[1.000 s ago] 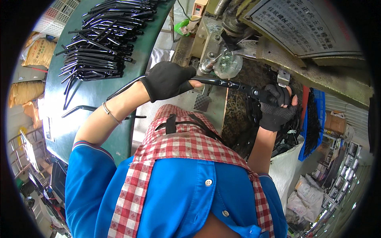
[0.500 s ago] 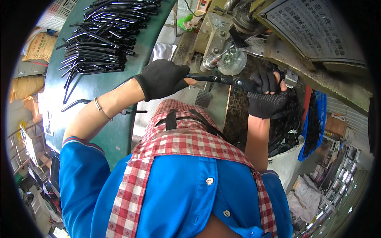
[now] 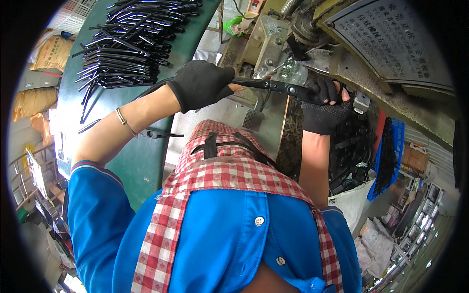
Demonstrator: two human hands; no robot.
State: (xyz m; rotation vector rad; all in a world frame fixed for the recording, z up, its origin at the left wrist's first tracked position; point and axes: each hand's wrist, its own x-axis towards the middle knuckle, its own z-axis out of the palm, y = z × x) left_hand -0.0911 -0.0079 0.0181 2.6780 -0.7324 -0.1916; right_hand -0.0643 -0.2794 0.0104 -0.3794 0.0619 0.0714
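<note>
My left hand (image 3: 202, 85), in a black glove, is closed around a long black metal bar (image 3: 256, 83). The bar runs roughly level in front of me, and its thin end shows beyond the left wrist. My right hand (image 3: 327, 107), gloved in black with bare fingertips, grips the bar's other end. A round silvery rivet (image 3: 291, 90) sits on the bar just left of those fingers. Beyond the bar, close to the right hand, is a clear plastic container (image 3: 292, 72) holding small metal pieces, at the foot of a machine (image 3: 268, 41).
A pile of bent black bars (image 3: 129, 44) covers the far part of the green table (image 3: 188, 53). One loose bar (image 3: 159, 134) lies nearer me. A machine plate (image 3: 391, 39) overhangs on the right. Below it stand a white sack (image 3: 359, 200) of black parts and a blue crate (image 3: 391, 161).
Both hands and the bar sit slightly higher in the picture, and the bar's thin end now shows left of the left wrist. The surroundings have shifted a little too. Both grips stay closed.
</note>
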